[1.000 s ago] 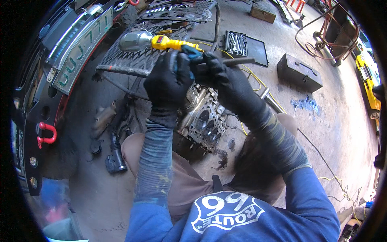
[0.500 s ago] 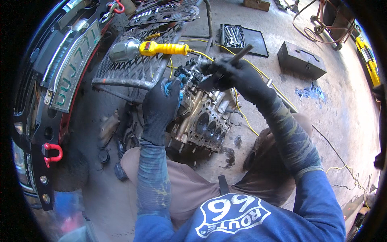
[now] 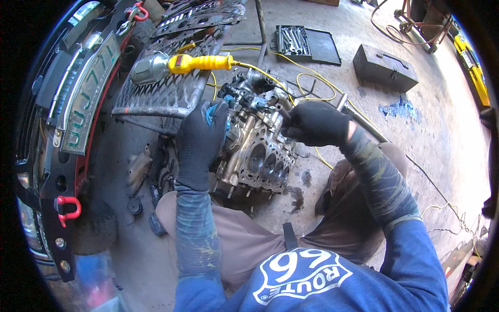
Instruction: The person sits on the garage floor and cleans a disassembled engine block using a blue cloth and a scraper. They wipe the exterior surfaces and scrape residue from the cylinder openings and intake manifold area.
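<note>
An engine block [image 3: 260, 156] with open cylinder bores stands on the floor between my knees. At its left side my left hand [image 3: 200, 138], in a black glove, is closed around what looks like a blue rag [image 3: 211, 114]. My right hand [image 3: 318, 124], also gloved in black, is a fist over the block's upper right edge. Something dark juts from its fingertips toward the block; most of it is hidden, so its kind does not show. Metal fittings and dark parts [image 3: 241, 93] sit on the block's far end.
A metal mesh stand [image 3: 156, 99] at the left bears a yellow-handled work light [image 3: 200, 63] and gaskets [image 3: 200, 21]. Its yellow cord runs behind the block. Beyond lie a wrench case [image 3: 322, 47] and a dark toolbox [image 3: 384, 67]. A vehicle's front bumper [image 3: 67, 171] borders the left.
My right hand has turned and lowered to the block's right edge; the long dark tool that stuck up from it no longer shows that way. My left hand has shifted slightly left.
</note>
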Demonstrator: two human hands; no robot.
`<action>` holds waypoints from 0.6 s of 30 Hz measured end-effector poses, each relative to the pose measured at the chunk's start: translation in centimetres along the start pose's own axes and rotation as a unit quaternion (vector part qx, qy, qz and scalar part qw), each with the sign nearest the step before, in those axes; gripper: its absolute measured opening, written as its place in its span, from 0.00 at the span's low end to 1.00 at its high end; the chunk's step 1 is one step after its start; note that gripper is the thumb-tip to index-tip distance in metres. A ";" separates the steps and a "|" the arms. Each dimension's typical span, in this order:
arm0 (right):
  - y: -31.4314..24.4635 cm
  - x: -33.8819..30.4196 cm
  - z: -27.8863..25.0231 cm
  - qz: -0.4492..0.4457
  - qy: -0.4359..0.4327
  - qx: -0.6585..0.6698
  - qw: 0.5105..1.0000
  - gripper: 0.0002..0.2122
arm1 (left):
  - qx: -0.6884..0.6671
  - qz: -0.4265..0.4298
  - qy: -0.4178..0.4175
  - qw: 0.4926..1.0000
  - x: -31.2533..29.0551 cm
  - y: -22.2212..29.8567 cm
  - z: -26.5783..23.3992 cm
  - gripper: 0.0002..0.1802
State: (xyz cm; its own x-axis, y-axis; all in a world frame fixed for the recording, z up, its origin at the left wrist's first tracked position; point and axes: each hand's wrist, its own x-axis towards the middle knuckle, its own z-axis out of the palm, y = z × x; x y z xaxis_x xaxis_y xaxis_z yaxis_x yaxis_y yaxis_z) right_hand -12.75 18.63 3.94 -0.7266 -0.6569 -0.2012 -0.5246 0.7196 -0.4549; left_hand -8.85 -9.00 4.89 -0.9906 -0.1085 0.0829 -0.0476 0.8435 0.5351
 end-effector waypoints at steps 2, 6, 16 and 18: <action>-0.3 0.7 0.3 0.016 0.095 0.021 0.995 0.15 | 0.007 -0.018 -0.012 1.000 0.1 0.2 -0.1 0.29; 0.1 3.4 0.6 0.031 0.209 0.065 0.975 0.15 | 0.003 -0.023 -0.017 1.000 -0.1 0.8 -0.3 0.29; 4.1 5.8 0.5 0.072 0.294 0.481 0.823 0.20 | 0.002 -0.007 -0.010 1.000 -0.9 0.4 0.0 0.29; 5.2 6.2 1.5 0.087 0.284 0.592 0.749 0.22 | 0.006 0.008 -0.014 1.000 -0.7 0.3 0.1 0.28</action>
State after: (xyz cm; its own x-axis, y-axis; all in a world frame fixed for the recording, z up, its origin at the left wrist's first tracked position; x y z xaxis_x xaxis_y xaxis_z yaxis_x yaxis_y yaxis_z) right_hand -19.34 17.95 -0.99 -0.9862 -0.1330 -0.0985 0.1173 -0.1421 -0.9829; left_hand -8.22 -8.64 4.92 -0.9945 -0.0808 0.0668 -0.0340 0.8515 0.5233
